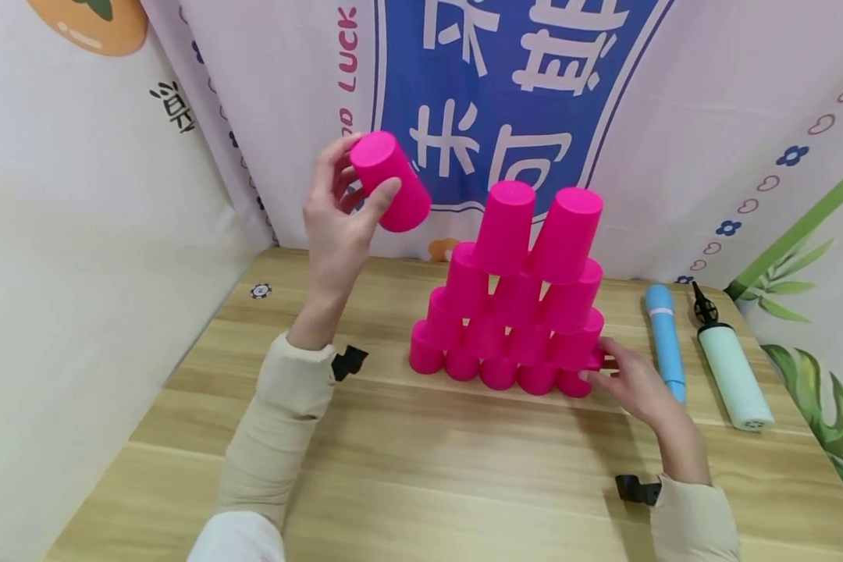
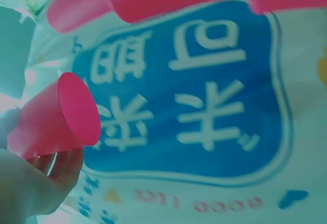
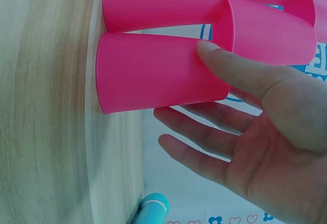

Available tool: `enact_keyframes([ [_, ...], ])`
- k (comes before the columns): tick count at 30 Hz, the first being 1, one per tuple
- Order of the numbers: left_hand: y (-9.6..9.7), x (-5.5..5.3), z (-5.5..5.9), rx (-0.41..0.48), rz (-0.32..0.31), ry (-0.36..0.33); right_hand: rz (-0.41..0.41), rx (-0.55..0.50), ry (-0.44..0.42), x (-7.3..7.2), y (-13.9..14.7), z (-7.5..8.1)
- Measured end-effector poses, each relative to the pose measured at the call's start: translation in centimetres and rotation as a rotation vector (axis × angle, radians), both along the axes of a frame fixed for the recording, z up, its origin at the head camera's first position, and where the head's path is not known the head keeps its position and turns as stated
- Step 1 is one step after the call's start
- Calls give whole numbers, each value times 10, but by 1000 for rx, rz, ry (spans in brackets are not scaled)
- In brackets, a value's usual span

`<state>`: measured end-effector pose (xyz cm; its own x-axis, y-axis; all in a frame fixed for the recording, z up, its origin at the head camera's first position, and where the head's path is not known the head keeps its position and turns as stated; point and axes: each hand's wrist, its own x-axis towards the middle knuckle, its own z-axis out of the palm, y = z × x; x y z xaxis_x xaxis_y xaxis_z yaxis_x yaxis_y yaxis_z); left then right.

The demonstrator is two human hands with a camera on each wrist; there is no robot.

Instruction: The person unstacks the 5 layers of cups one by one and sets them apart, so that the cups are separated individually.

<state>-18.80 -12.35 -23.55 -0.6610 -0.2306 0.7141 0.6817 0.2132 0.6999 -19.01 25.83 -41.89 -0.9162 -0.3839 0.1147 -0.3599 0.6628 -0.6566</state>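
My left hand point(image 1: 339, 232) holds a pink cup point(image 1: 402, 191) in the air, to the left of a pyramid of pink cups point(image 1: 509, 300). That cup is tilted with its base up; the left wrist view shows its open rim point(image 2: 79, 109). The pyramid stands in stacked rows of upside-down cups, two of them on top. Low on its right side, my right hand point(image 1: 642, 382) grips the end cup point(image 3: 158, 73) of the bottom row. The thumb lies on that cup's front near the top, and some fingers pass behind it.
Right of the pyramid lie a blue tube-shaped item point(image 1: 666, 339) and a pale green hand pump point(image 1: 735, 378) with a black nozzle. A printed cloth point(image 1: 288, 70) hangs behind the wooden table point(image 1: 421, 484). A small round sticker point(image 1: 261, 290) is at the back left.
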Motion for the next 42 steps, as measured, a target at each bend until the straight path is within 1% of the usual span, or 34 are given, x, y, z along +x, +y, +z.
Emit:
enact_keyframes([
  [3,-9,2,-10,18,35,-37,-4,3,-2,1,1,0],
  [5,-17,-2,-21,33,53,-80,-10,6,-2,2,2,0],
  [7,-27,-13,-37,48,72,-134,-16,8,-3,2,3,0],
  [13,-61,-51,-92,95,147,-273,-7,1,11,-2,1,-1],
  [15,-68,-61,-108,82,173,-319,-8,2,14,-2,1,-1],
  [18,-75,-74,-129,48,199,-388,-12,3,17,-3,2,-2],
  [21,-79,-87,-148,8,216,-440,-12,-3,15,-3,2,-2],
  [25,-85,-100,-170,-40,229,-503,-14,-8,-2,-4,2,-2],
  [27,-88,-105,-181,-73,241,-549,-19,-5,-12,-4,2,-2],
  [30,-89,-111,-194,-110,254,-608,-24,-2,-13,-4,2,-1],
  [33,-87,-114,-203,-124,248,-641,-27,-2,-12,-3,2,-1],
  [37,-84,-115,-209,-132,241,-638,-23,-3,-9,-2,3,-2],
  [42,-82,-116,-214,-172,248,-625,-15,-12,8,-5,2,-4],
])
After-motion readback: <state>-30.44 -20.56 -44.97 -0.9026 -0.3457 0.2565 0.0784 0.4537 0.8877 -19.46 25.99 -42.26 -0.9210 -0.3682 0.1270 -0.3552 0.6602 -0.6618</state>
